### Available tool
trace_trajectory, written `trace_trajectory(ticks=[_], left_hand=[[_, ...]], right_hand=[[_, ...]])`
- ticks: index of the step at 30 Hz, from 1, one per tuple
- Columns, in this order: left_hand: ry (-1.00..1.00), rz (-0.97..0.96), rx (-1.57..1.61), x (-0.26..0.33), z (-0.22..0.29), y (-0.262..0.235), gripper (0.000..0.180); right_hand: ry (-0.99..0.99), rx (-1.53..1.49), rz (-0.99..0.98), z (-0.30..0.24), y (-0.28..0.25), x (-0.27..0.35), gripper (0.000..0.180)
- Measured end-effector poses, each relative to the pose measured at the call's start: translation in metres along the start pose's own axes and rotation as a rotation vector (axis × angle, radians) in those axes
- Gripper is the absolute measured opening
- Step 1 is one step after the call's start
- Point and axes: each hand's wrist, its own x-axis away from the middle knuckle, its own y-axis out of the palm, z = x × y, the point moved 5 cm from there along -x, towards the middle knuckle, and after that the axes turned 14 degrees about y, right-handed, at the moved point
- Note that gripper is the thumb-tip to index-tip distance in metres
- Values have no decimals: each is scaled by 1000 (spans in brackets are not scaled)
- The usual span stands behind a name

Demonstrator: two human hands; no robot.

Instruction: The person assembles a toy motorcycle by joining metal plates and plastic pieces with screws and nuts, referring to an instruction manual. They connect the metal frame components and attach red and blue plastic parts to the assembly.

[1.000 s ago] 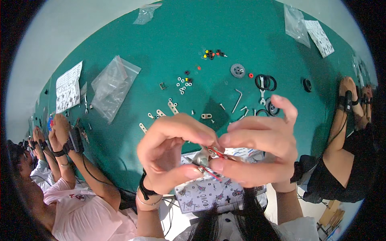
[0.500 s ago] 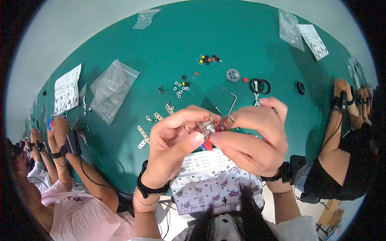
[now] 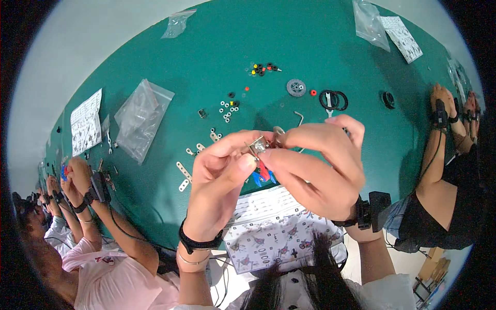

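Note:
Above the table's near side, my left hand (image 3: 214,173) is closed, thumb and forefinger pinching a small metal bracket assembly (image 3: 259,145). A red and blue plastic piece (image 3: 264,174) shows beneath it, between the two hands. My right hand (image 3: 328,168) is closed on the same assembly from the right, its fingertips at the bracket. By its forefinger a rounded metal bit (image 3: 279,132) shows; its kind is unclear. Under my hands lies a printed instruction sheet (image 3: 281,232) with assembly pictures. Perforated metal strips (image 3: 183,176) lie left of my left hand.
On the green table (image 3: 206,46) are white nuts (image 3: 226,112), a grey wheel (image 3: 296,88), black rings (image 3: 338,101), a wrench (image 3: 329,106), a hex key (image 3: 300,119) and a plastic bag (image 3: 143,119). Co-workers' arms (image 3: 431,139) reach in at both sides.
Both hands have risen slightly with the assembly, which has turned so that more of the blue plastic shows below it. The view has shifted a little.

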Motion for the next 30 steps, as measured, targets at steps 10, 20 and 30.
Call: trace_trajectory(ticks=[10,20,30], left_hand=[[4,36,-40,-1,0,3,32],[55,34,-109,-7,-5,-3,32],[11,68,-86,-5,-4,-8,27]], right_hand=[[-6,-19,-9,4,2,0,23],[13,-144,-19,12,15,-6,18],[162,-273,-102,19,25,-2,18]])
